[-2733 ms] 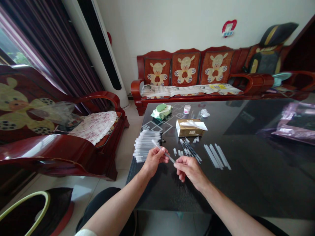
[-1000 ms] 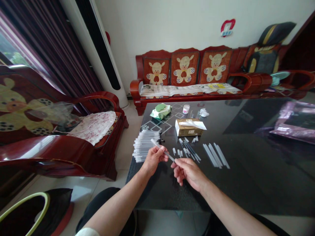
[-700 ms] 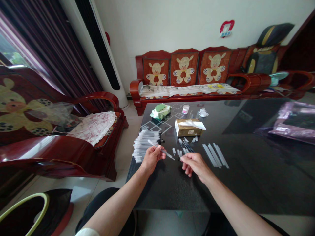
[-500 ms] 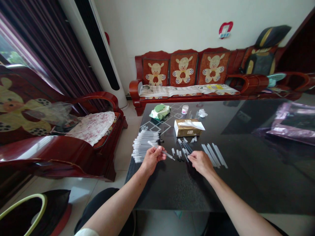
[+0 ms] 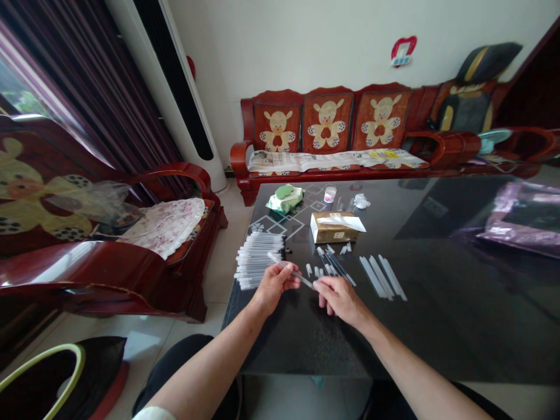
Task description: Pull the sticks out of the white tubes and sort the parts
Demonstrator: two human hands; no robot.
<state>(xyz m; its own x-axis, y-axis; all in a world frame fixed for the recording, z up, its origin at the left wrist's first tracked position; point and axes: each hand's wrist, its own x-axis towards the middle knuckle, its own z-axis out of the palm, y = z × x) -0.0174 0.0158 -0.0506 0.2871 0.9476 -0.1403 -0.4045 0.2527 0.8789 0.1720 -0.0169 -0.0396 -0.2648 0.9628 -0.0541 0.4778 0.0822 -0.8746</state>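
Observation:
My left hand (image 5: 279, 284) is closed around a slim, translucent white pen barrel (image 5: 297, 275), which slants down to the right. The fingers of my right hand (image 5: 335, 296) are pinched at the barrel's lower right end. Whatever small part they hold there is hidden. Beside my left hand lies a stack of capped white pens (image 5: 258, 259) with black ends. Dark thin pen refills (image 5: 340, 265) lie just beyond my right hand, with small clear pen caps (image 5: 318, 272) near them. Several empty-looking barrels (image 5: 380, 277) lie to the right.
On the black table (image 5: 459, 326) stand a tissue box (image 5: 335, 232), a green wipes pack (image 5: 285, 201) and a small white tub (image 5: 329, 194). A crumpled tissue (image 5: 361, 201) is behind the box. A purple plastic package (image 5: 520, 219) lies far right. Wooden sofas (image 5: 245, 157) surround the table.
My right hand has moved left from the refills to the lower end of the barrel. My left hand still grips the barrel and has shifted slightly right.

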